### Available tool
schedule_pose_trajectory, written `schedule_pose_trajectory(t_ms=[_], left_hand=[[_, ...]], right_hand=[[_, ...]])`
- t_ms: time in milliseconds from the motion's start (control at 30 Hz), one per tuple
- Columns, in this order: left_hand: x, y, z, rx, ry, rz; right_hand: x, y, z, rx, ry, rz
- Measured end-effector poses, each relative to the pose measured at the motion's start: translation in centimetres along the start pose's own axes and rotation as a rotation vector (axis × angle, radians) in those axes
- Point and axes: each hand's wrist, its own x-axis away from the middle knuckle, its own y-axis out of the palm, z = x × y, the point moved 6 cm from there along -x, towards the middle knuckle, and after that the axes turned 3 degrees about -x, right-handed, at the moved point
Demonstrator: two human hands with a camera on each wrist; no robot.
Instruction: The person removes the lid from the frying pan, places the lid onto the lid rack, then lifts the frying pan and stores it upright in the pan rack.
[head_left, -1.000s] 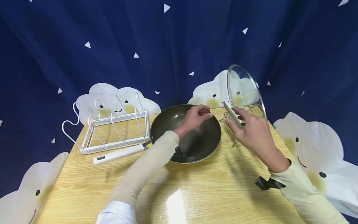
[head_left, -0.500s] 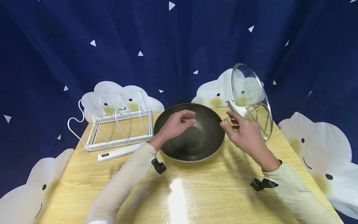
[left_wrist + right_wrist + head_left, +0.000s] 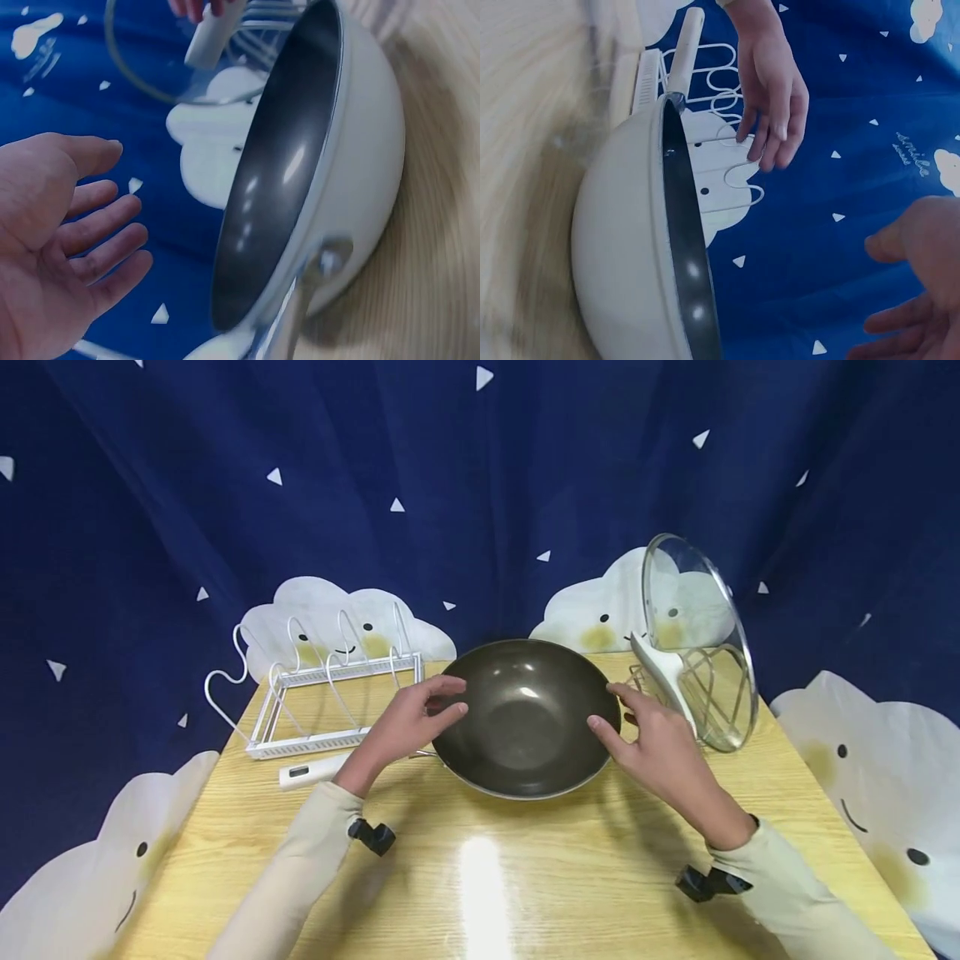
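A wok [image 3: 525, 735], dark inside and pale outside, sits on the table with its white handle [image 3: 311, 772] pointing left. My left hand [image 3: 408, 718] hovers over its left rim, fingers apart and loosely bent; in the left wrist view that palm [image 3: 45, 232] holds nothing. My right hand [image 3: 660, 747] is over the wok's right rim, thumb and fingers spread and nothing between them, as the right wrist view of the hand [image 3: 922, 292] also shows. Just beyond it, a glass lid [image 3: 697, 556] with a white handle [image 3: 663, 672] stands tilted upright against a wire stand [image 3: 723, 672].
A white wire rack [image 3: 303, 745] with tall looped dividers stands at the left, behind the wok handle. The wooden table [image 3: 555, 877] ends against a dark blue curtain [image 3: 495, 468] printed with clouds and triangles.
My right hand has let go of the lid's handle and come to the wok's right rim. My left hand has drawn left from above the wok's middle. The lid stays propped up.
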Motion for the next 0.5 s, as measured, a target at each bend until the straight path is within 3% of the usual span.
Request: schedule_pose_trajectory(t_ms=[267,500], left_hand=[[3.4,-3.5,-2.6,-0.087,-0.059,0.017],[5.5,-4.8,-4.7,-0.145,-0.078,-0.035]], right_hand=[[-0.5,1.4,1.0,0.013,0.047,-0.024],[-0.6,2.6,2.3,-0.010,0.089,-0.057]])
